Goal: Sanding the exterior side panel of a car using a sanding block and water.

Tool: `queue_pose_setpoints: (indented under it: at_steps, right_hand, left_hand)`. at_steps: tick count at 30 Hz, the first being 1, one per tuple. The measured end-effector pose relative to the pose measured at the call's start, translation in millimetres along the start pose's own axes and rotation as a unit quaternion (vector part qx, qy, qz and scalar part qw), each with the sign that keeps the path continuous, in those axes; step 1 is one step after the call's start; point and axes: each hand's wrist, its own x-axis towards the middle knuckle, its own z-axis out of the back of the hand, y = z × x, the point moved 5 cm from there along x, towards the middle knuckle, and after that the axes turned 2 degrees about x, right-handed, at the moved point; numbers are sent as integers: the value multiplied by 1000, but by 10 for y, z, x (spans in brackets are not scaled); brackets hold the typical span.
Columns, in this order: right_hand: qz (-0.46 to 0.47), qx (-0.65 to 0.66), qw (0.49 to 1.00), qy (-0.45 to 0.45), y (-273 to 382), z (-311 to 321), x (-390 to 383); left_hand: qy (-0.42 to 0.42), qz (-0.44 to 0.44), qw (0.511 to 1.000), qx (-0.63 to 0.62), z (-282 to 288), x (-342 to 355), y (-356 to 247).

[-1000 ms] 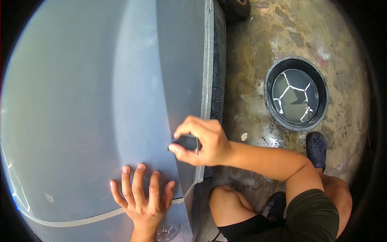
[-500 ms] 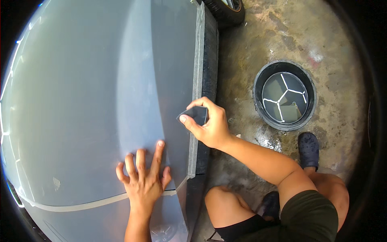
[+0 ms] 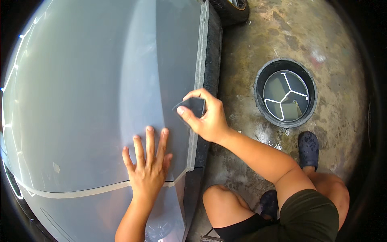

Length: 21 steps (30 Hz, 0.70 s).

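Observation:
My left hand (image 3: 147, 165) rests on a large grey car body panel (image 3: 80, 101), fingers stretched out and slightly apart over a paler band, just above a seam marked with pale masking tape (image 3: 80, 193). My right hand (image 3: 207, 119), further up and to the right, grips a dark square pad (image 3: 195, 105) between thumb and fingers, beside the taped right edge (image 3: 200, 48) of the panel. Whether the pad touches the surface is unclear, and its underside is hidden.
On the wet, stained concrete floor (image 3: 330, 72) to the right stands a black bucket (image 3: 260, 90) of water with flat sheets in it. A tyre (image 3: 227, 12) is at the top. My bent knee (image 3: 217, 199) and sandalled foot (image 3: 308, 147) are at lower right.
Both hands have moved further up the panel, away from me. My right hand keeps its grip on the dark pad, and my left stays spread on the surface.

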Motion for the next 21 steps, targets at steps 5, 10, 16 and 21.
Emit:
queue_pose_setpoints:
  at_steps: [5,10,16,21]
  right_hand:
    - [101,-20,994,39,80,-281,-133]
    - [192,-55,979,-37,97,-374,381]
    - [67,-82,991,-86,128,-263,1321]
    - [186,-40,980,-55,28,-388,401]
  left_hand:
    - [2,-47,997,-57,-76,-198,17]
    - [-1,-48,996,-78,-74,-208,32]
    - [-19,-23,995,-96,-69,-196,27]
    - [-18,-16,995,-102,-68,-179,33]
